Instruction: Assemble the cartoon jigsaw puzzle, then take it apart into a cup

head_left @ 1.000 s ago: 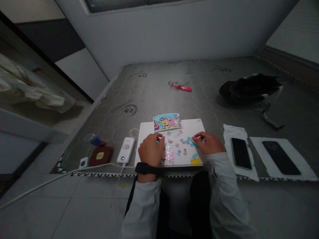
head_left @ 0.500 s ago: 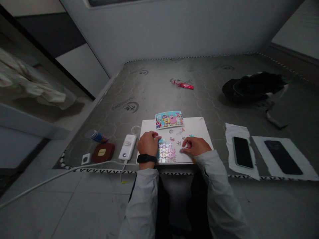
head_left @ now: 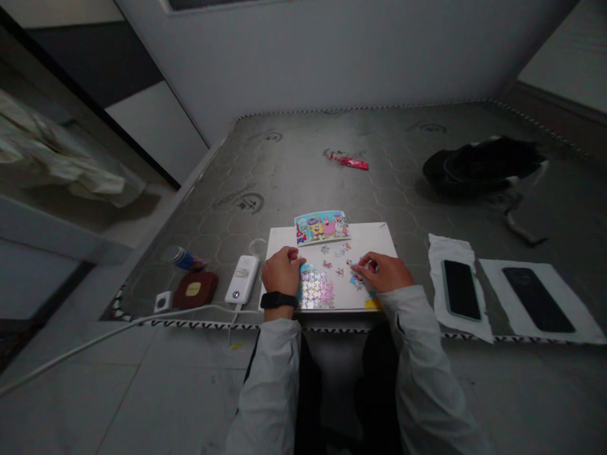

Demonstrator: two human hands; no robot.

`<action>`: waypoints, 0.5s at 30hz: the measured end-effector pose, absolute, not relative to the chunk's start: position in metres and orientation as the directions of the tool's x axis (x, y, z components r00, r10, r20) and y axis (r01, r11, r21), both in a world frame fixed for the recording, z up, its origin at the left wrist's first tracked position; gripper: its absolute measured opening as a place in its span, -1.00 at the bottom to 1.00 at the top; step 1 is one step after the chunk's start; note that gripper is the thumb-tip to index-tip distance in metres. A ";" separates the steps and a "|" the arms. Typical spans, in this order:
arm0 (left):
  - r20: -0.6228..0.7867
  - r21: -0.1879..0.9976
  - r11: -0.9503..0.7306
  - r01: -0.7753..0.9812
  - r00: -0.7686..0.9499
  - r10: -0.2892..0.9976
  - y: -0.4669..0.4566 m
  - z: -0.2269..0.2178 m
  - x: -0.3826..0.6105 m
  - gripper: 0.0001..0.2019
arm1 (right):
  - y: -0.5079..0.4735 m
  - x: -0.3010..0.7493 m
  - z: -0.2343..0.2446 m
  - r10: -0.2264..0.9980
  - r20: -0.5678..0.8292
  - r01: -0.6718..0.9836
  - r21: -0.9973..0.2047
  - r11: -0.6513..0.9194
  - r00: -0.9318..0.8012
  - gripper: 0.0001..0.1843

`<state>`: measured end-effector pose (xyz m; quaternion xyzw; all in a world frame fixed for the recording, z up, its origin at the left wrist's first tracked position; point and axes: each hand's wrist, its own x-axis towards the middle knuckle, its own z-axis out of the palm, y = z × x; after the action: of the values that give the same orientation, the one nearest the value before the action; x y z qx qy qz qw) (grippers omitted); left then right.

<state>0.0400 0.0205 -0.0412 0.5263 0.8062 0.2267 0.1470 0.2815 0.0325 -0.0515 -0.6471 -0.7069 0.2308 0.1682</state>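
Note:
A partly joined jigsaw puzzle (head_left: 317,289) lies on a white board (head_left: 374,237), pink on its right and blue at its upper left. My left hand (head_left: 281,277), with a dark wristband, rests at the puzzle's left edge; its fingers are bent but slightly apart, touching the upper left corner. Over the board's right side, my right hand (head_left: 386,273) pinches a small bluish puzzle piece (head_left: 354,267) between thumb and fingertips. Loose puzzle pieces (head_left: 340,272) are scattered between the hands, and others (head_left: 356,282) lie below my right fingers. A cartoon picture card (head_left: 322,229) lies at the board's far edge.
Left of the board are a white power bank (head_left: 242,280) with a cable, a brown case (head_left: 195,289), a white cube (head_left: 164,301) and a small bottle (head_left: 184,258). Two phones (head_left: 461,289) lie on white sheets at right. Farther back are a red wrapper (head_left: 349,161) and a black bag-like object (head_left: 484,165).
My right hand has moved right and slightly away from me, from beside the puzzle's right edge, uncovering loose pieces and a yellow patch at the board's near edge. My left hand stays put.

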 end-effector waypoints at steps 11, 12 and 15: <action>0.019 0.540 0.322 0.778 -0.394 0.919 0.019 -0.040 0.039 -0.87 | 0.031 0.275 -0.050 0.990 -0.024 0.826 -0.554 0.104 -0.141 -0.75; 0.039 0.539 0.313 0.782 -0.394 0.918 0.019 -0.040 0.039 -0.90 | 0.031 0.274 -0.050 0.989 -0.019 0.824 -0.557 0.109 -0.144 -0.75; 0.072 0.567 0.292 0.770 -0.400 0.914 0.019 -0.039 0.040 -0.92 | 0.030 0.271 -0.048 0.988 -0.015 0.813 -0.570 0.116 -0.151 -0.76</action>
<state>0.0403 0.0185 -0.0386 0.5311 0.7927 0.2678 0.1338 0.2705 0.0304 -0.0483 -0.6233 -0.7226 0.2314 0.1893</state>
